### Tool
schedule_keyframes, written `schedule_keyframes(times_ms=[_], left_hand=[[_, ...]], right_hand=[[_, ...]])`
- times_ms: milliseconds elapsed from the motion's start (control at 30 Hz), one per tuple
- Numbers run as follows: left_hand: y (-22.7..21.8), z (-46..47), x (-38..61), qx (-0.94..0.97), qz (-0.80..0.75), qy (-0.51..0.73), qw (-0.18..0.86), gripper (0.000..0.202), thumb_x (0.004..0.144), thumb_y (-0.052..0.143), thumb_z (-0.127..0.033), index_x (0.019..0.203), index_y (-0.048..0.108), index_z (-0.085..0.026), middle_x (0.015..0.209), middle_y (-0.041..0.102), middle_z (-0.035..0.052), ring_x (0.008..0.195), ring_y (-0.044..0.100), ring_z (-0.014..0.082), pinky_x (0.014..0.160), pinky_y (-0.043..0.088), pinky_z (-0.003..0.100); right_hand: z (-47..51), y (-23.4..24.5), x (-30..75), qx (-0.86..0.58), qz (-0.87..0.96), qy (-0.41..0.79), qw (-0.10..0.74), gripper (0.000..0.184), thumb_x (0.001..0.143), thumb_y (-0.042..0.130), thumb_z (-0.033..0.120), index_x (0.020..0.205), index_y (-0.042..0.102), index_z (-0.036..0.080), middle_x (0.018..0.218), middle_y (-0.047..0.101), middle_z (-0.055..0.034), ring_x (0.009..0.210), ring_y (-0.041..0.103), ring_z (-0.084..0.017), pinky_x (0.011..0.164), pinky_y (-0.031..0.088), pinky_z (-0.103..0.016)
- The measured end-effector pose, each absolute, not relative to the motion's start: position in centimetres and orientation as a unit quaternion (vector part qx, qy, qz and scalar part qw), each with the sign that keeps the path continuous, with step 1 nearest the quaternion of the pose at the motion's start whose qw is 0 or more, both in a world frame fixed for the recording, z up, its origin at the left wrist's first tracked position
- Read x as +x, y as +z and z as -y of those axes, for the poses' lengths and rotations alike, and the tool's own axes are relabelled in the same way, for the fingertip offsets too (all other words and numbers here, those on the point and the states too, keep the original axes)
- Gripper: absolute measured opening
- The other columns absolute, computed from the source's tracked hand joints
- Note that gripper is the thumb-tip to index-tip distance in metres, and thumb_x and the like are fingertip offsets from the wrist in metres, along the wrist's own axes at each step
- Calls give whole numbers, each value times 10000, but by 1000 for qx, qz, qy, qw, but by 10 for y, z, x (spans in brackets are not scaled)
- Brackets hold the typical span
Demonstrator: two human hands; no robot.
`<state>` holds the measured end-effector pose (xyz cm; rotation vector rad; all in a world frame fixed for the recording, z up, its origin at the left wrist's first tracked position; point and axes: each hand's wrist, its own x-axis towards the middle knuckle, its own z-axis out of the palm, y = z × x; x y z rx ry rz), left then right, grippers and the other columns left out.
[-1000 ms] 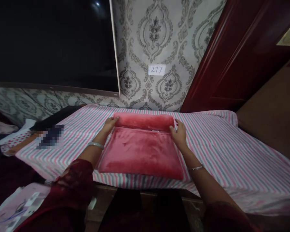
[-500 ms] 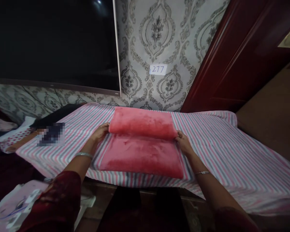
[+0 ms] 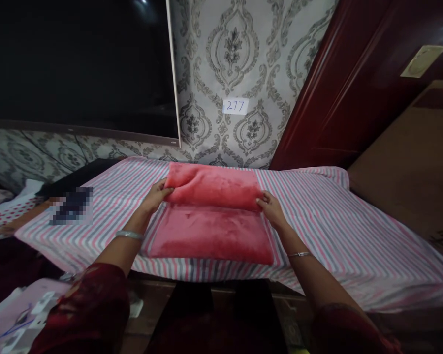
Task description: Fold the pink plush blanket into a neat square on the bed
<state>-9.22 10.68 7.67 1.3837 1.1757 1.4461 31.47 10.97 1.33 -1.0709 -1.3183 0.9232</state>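
Note:
A pink plush cloth (image 3: 210, 231) lies on a striped sheet (image 3: 325, 231) covering a table. Its far part is folded over toward me as a thick flap. My left hand (image 3: 155, 195) grips the flap's left end, fingers closed on the fabric. At the flap's right end my right hand (image 3: 270, 209) pinches the edge. Both wrists wear thin bangles, and dark red sleeves cover my forearms near the bottom of the view.
A large dark screen (image 3: 77, 64) hangs on the patterned wall, beside a paper label reading 277 (image 3: 235, 105). A dark red door (image 3: 354, 83) stands at the right. A blurred dark object (image 3: 71, 205) sits on the sheet's left side. Papers (image 3: 18, 314) lie at the lower left.
The folded flap has grown from a narrow roll to a wider fold brought toward me. Both hands moved with it along the cloth's sides.

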Motion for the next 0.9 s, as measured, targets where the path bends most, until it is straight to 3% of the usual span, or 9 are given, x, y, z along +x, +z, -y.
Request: schedule_keyframes(times_ms=[133, 200, 333, 400, 500, 600, 733, 900], left_hand=[[51, -67, -114, 527, -448, 568, 447, 279, 520, 801, -296, 773, 756, -188, 814, 767, 44, 952, 691, 302, 881, 530, 390], [39, -51, -124, 504, -447, 562, 480, 294, 530, 819, -306, 797, 764, -195, 843, 775, 64, 983, 701, 318, 902, 538, 405], [28, -32, -134, 522, -446, 550, 476, 632, 530, 870, -341, 1143, 740, -257, 1178, 750, 72, 1205, 641, 340, 1008, 523, 395], [30, -25, -134, 558, -454, 522, 457, 756, 562, 879, -376, 1284, 679, -281, 1322, 690, 77, 1343, 545, 357, 1084, 482, 401], [38, -18, -130, 598, -465, 494, 428, 784, 616, 876, -438, 1344, 640, -270, 1408, 637, 87, 1434, 447, 355, 1149, 423, 402], [47, -18, -125, 583, -500, 492, 411, 710, 591, 897, -492, 1226, 700, -242, 1340, 684, 90, 1349, 542, 358, 1118, 457, 415], [58, -32, -110, 512, -515, 530, 438, 649, 489, 924, -572, 983, 760, -183, 1073, 781, 105, 1092, 696, 347, 998, 548, 422], [69, -49, -91, 459, -495, 582, 454, 593, 402, 964, -498, 848, 757, -166, 890, 789, 76, 846, 731, 263, 864, 594, 357]], right_hand=[[-71, -8, 325, -456, 629, 317, 544, 318, 773, 642, 439, 1004, 610, 223, 1064, 727, -65, 1029, 670, -255, 909, 524, -399], [-59, -15, 330, -466, 631, 321, 530, 425, 782, 662, 467, 1127, 579, 232, 1130, 715, -80, 1070, 665, -263, 898, 531, -400], [-56, -11, 333, -466, 667, 308, 494, 877, 701, 752, 503, 1459, 404, 233, 1302, 646, -128, 1177, 620, -310, 953, 516, -450], [-57, -4, 332, -454, 713, 251, 473, 914, 686, 755, 540, 1477, 432, 217, 1401, 579, -149, 1282, 541, -358, 1061, 440, -516], [-49, 0, 331, -439, 765, 186, 432, 812, 720, 728, 607, 1395, 549, 192, 1409, 569, -159, 1315, 492, -401, 1127, 361, -557], [-34, 0, 328, -457, 758, 186, 426, 787, 733, 749, 648, 1350, 578, 190, 1349, 602, -162, 1264, 531, -393, 1096, 405, -538], [-31, 9, 318, -473, 672, 278, 498, 697, 762, 749, 637, 1302, 558, 238, 1293, 636, -123, 1191, 593, -342, 1039, 464, -513], [-49, 36, 299, -445, 564, 428, 548, 629, 698, 808, 512, 1188, 502, 262, 1097, 694, -58, 979, 668, -271, 892, 551, -427]])
